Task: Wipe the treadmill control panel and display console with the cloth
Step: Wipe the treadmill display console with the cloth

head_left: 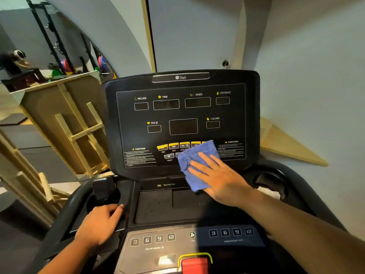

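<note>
The black display console (181, 115) stands upright ahead, its readout windows dark. A blue cloth (194, 155) lies flat against its lower right part, covering some of the yellow buttons (173, 145). My right hand (217, 175) presses on the cloth with fingers spread flat. My left hand (98, 224) rests on the left edge of the treadmill, fingers curled around the rim beside the tray. Below lies the control panel (154, 241) with numbered keys 3, 6, 9, 12 on both sides and a red stop button (194, 265) at the bottom.
A black recessed tray (158, 206) sits between console and control panel. A cup holder (270, 182) on the right holds something white. A wooden frame (79, 125) stands at left, a mirror with gym racks (55, 46) behind it. A grey wall is straight ahead.
</note>
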Available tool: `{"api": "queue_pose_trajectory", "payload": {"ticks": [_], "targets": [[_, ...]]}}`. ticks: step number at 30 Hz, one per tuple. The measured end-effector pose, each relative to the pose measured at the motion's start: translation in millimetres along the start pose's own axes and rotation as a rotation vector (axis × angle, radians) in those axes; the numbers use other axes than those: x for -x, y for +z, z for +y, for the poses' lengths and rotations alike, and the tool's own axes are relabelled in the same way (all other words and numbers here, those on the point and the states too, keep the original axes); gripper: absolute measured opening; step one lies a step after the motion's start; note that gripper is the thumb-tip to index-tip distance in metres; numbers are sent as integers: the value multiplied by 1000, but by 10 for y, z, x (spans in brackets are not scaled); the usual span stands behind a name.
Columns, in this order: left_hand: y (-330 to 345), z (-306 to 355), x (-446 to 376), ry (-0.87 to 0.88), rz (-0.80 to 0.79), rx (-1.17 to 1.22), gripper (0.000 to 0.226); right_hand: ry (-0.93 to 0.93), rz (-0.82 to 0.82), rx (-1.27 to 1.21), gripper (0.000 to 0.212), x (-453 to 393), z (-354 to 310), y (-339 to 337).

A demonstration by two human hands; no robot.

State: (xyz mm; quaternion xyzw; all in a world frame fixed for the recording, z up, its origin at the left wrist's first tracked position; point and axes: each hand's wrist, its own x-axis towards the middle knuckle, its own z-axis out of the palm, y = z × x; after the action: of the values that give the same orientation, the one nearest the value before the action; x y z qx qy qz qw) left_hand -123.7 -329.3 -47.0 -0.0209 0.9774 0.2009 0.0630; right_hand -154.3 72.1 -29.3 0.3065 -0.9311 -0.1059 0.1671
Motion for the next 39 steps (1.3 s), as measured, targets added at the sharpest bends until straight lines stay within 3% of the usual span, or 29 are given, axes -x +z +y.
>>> {"api": "queue_pose_trajectory", "payload": {"ticks": [8, 13, 17, 20, 26, 32, 34, 37, 39], "targets": [[-10, -17, -16, -9, -6, -3, 47, 255, -37, -28, 70, 1056, 675, -68], [-24, 13, -16, -14, -23, 14, 46, 248, -17, 25, 66, 690, 485, 5], [-30, 31, -8, -14, -44, 31, 44, 113, 24, -50, 63, 170, 232, -34], [-52, 38, -17, -33, -54, 37, 39, 139, 19, -33, 64, 223, 238, -1], [-60, 32, -66, -59, -77, 58, 36, 461, 155, -20, 69, 693, 368, 125], [-55, 37, -58, -53, -65, 68, 42, 719, 236, -91, 72, -241, 409, -230], [-54, 39, -78, -57, -64, 68, 40, 603, 227, -63, 73, -352, 316, -213], [-34, 25, -99, -75, -70, 65, 38, 233, 89, 32, 70, -43, 161, 13], [-24, 5, -110, -68, -49, 68, 40, 177, 60, 15, 68, 285, 214, 160]]}}
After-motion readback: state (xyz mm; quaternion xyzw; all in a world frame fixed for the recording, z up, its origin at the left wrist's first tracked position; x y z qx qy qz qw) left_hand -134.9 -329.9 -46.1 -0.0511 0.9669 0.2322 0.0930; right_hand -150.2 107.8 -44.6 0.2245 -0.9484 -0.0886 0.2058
